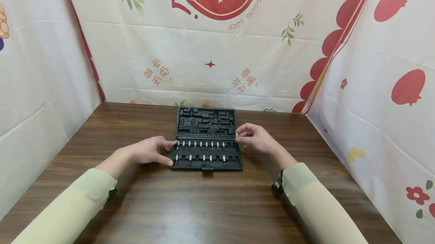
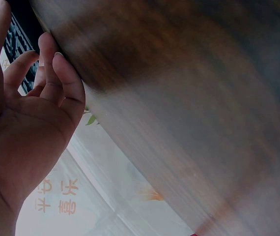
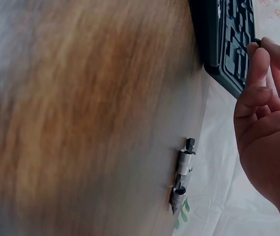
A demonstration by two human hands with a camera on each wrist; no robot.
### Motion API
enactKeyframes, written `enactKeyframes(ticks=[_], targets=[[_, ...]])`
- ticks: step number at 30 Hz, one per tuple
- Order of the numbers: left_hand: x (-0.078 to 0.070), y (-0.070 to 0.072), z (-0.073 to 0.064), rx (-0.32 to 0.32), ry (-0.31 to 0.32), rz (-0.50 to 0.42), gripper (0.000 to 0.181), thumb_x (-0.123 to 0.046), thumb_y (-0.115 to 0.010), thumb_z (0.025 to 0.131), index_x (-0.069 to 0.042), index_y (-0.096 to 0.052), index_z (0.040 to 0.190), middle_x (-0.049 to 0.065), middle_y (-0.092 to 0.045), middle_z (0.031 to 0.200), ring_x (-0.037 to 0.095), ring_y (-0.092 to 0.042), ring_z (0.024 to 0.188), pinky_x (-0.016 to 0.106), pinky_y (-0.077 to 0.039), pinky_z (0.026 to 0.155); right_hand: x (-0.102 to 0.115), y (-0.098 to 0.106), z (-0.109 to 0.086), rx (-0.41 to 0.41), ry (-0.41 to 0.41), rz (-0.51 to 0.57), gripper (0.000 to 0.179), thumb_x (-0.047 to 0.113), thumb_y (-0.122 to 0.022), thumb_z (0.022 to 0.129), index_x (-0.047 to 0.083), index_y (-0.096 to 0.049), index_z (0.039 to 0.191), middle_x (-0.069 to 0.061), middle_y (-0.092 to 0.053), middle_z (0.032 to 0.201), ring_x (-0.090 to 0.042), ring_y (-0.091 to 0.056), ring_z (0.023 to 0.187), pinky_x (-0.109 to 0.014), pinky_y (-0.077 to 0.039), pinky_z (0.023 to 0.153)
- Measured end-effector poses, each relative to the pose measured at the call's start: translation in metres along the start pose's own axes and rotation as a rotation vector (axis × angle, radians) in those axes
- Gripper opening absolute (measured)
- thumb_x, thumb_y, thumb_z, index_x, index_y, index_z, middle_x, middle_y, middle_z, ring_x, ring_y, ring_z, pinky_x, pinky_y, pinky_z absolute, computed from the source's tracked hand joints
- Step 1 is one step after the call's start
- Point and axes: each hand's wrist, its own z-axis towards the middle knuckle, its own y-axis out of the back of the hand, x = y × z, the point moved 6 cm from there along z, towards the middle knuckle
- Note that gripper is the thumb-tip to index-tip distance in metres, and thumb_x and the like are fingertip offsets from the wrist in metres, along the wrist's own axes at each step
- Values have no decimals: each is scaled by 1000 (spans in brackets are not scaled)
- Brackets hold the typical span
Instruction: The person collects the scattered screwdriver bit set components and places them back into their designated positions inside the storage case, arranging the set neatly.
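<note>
An open black socket case (image 1: 206,165) lies on the table with its lid (image 1: 205,112) tipped back. Silver bit sockets stand in its base, a fuller row behind and a sparser row in front with gaps. My left hand (image 1: 153,151) rests at the case's left edge, thumb at the front corner and forefinger by the back row. My right hand (image 1: 257,139) pinches a small silver bit socket (image 1: 236,135) beside the case's right edge, near the hinge. In the right wrist view only its dark tip (image 3: 258,43) shows between thumb and forefinger.
Two loose bit sockets (image 3: 182,172) lie on the table to the right of the case, seen in the right wrist view. The brown wooden table (image 1: 190,206) is bordered by printed cloth (image 1: 210,81) at the back and both sides.
</note>
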Motion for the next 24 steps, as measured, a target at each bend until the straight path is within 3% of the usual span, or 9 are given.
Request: enactKeyframes(ticks=[5,24], targets=[[0,0,0,-3,1,-1,92,-42,-90,93,-9,-47,167,15,-63,132,16,-64,96,36,-52,90,-1,-5,3,9,-7,-13,28,18,-79,103,8,-71,127,-10,-79,111,-29,-74,95,-39,-63,81],[-1,0,-1,7,0,-19,92,-41,-89,94,-8,-46,167,16,-62,133,17,-62,95,36,-52,89,-3,-18,13,21,-13,-57,24,18,-83,100,9,-72,119,-8,-76,104,-21,-66,84,-36,-56,72]])
